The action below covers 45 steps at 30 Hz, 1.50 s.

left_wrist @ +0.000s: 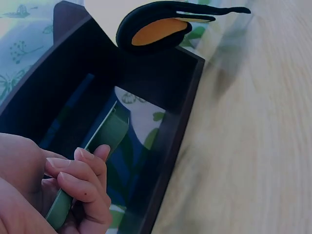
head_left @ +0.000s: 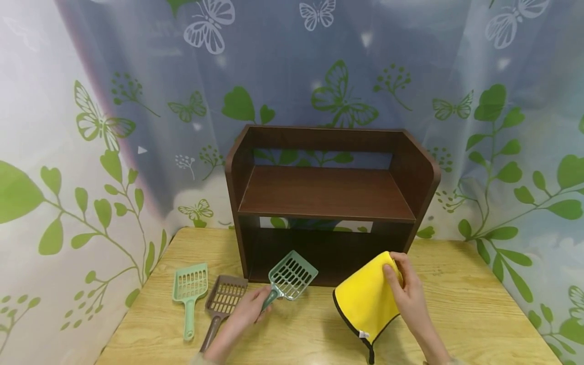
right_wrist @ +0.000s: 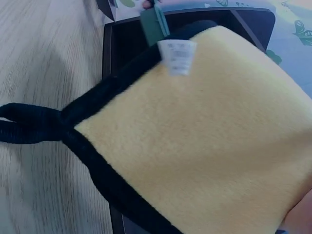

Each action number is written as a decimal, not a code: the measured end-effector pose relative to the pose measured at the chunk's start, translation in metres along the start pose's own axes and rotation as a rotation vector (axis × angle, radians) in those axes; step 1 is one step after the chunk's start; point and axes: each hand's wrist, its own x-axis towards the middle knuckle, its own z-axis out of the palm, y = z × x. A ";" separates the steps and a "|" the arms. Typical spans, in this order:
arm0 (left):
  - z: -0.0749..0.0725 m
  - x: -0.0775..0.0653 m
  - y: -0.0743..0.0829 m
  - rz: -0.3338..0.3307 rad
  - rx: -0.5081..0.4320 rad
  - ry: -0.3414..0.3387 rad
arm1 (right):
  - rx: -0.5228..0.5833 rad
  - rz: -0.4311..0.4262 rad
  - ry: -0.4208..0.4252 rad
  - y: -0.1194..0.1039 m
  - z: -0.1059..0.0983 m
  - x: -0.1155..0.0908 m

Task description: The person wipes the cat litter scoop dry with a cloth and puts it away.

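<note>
In the head view my left hand (head_left: 252,305) grips the handle of a dark green slotted litter scoop (head_left: 293,275), its slotted head raised in front of the shelf's lower compartment. The left wrist view shows my fingers (left_wrist: 87,183) curled round that scoop's handle, the scoop seen edge-on. On the right, my right hand (head_left: 408,286) pinches the top of a yellow cloth (head_left: 367,296) between thumb and fingers. The cloth hangs down over the table, with black edging, a small white label and a black loop at its lower corner. It fills most of the right wrist view.
A dark brown two-tier shelf (head_left: 326,192) stands at the back of the wooden table (head_left: 465,304). To the left lie a light green scoop (head_left: 189,284) and a brown scoop (head_left: 225,296), the brown one's handle partly behind my left forearm. A leaf-and-butterfly printed backdrop (head_left: 283,61) surrounds the table.
</note>
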 end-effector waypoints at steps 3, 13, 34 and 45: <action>0.003 0.002 0.007 0.013 -0.003 0.009 | -0.026 -0.030 0.013 0.001 0.002 0.002; 0.017 0.009 0.025 0.075 -0.022 -0.020 | -0.332 -0.248 -0.080 -0.012 0.009 0.038; 0.050 0.013 0.057 0.109 -0.107 -0.089 | -0.657 -0.528 -0.234 -0.025 0.085 0.057; 0.058 0.012 0.057 0.130 -0.074 -0.061 | -0.614 -0.580 -0.205 -0.013 0.100 0.038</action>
